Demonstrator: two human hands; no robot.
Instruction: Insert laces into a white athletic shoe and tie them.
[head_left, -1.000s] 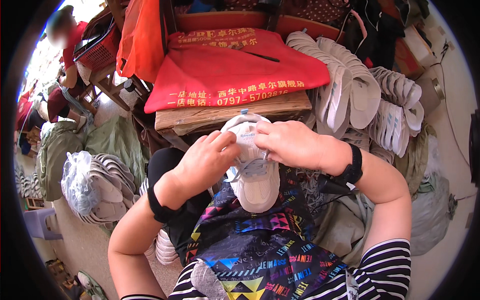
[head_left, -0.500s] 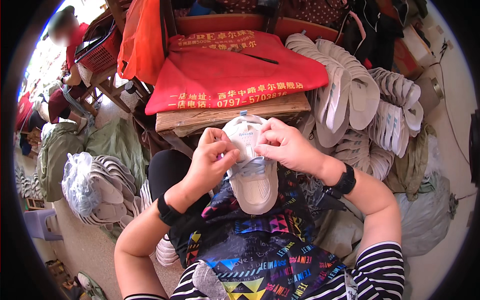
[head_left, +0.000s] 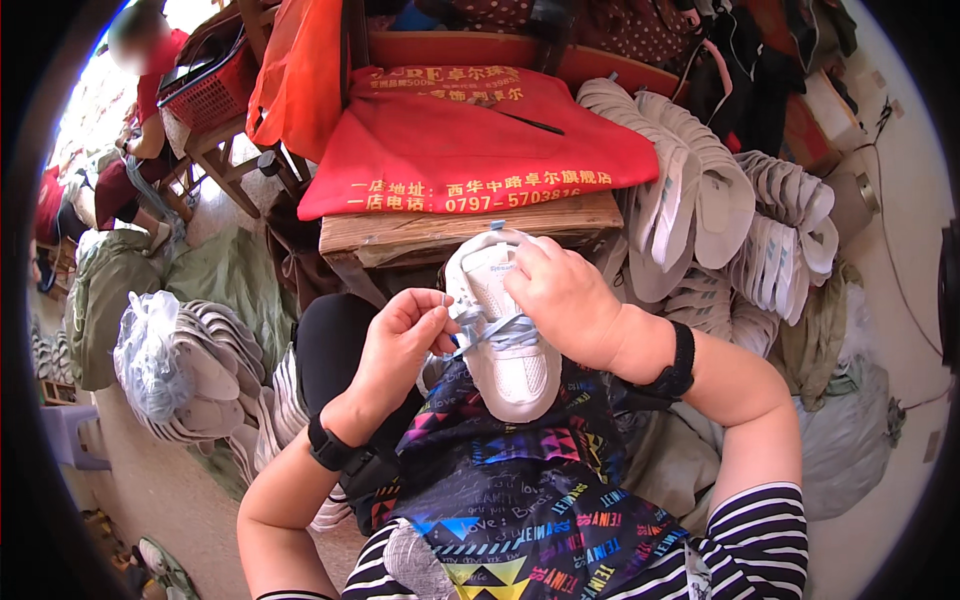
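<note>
While the head camera looked down toward the lap, a white shoe [head_left: 518, 392] sat at the middle of the view, above a dark patterned apron [head_left: 560, 500], its toe toward the person and its heel end by the front edge of a wooden bench [head_left: 390, 243]. The left hand [head_left: 405, 330] was at the shoe's left side, thumb and forefinger pinched together on a pale blue lace [head_left: 515, 332], which crossed the upper in loose loops. The right hand [head_left: 568, 302] curled over the right side of the shoe's opening, near the tongue [head_left: 489, 285]; its fingertips were partly hidden, so whether they pinched anything could not be told. Behind the shoe, a red cloth [head_left: 480, 150] covered most of the bench, with a thin dark tool [head_left: 530, 122] lying on it. Nested white shoe uppers [head_left: 725, 200] stood to the right; on the left, a clear plastic bag [head_left: 150, 350] rested against another stack [head_left: 215, 375].
</note>
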